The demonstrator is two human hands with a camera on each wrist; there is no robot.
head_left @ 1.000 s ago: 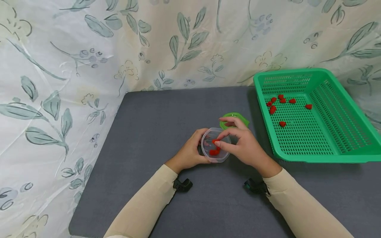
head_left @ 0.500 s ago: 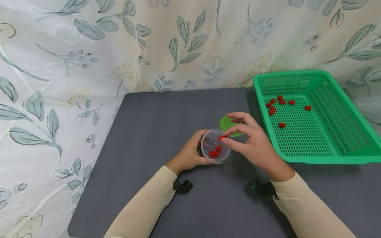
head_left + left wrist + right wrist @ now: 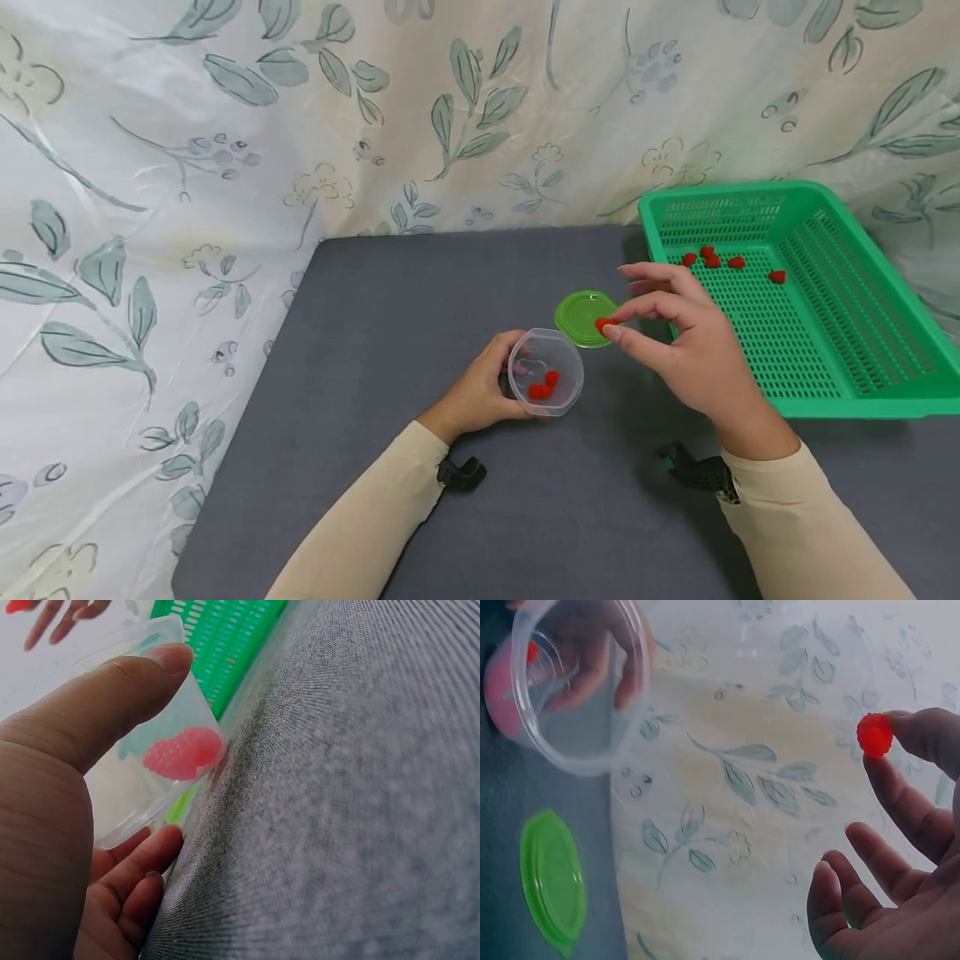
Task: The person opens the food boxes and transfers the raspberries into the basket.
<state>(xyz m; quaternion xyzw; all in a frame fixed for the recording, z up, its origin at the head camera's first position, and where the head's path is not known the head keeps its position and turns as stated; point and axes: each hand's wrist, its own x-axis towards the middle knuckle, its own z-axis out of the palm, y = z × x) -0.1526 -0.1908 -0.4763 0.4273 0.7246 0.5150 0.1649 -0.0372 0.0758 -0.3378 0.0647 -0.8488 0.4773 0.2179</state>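
My left hand (image 3: 480,387) grips a clear plastic container (image 3: 564,358) by its side, tilted so its mouth faces me. Several red raspberries (image 3: 551,378) lie inside; the left wrist view shows a raspberry (image 3: 184,754) through the wall below my thumb. Thumb and index finger of my right hand (image 3: 693,350) pinch one raspberry (image 3: 874,735), held in the air to the right of the container, over the edge of the green lid (image 3: 581,312). The other right fingers are spread and loosely bent. That lid lies on the table just behind the container.
A green perforated basket (image 3: 862,408) stands at the right with several raspberries (image 3: 737,262) on its floor; my right hand hides part of its left side. The grey table (image 3: 397,308) ends at a floral curtain (image 3: 480,125) behind and to the left.
My right hand has drawn out of the container and moved right toward the basket, with the raspberry pinched in its fingers. The lid is uncovered from view. My left hand has stayed in place.
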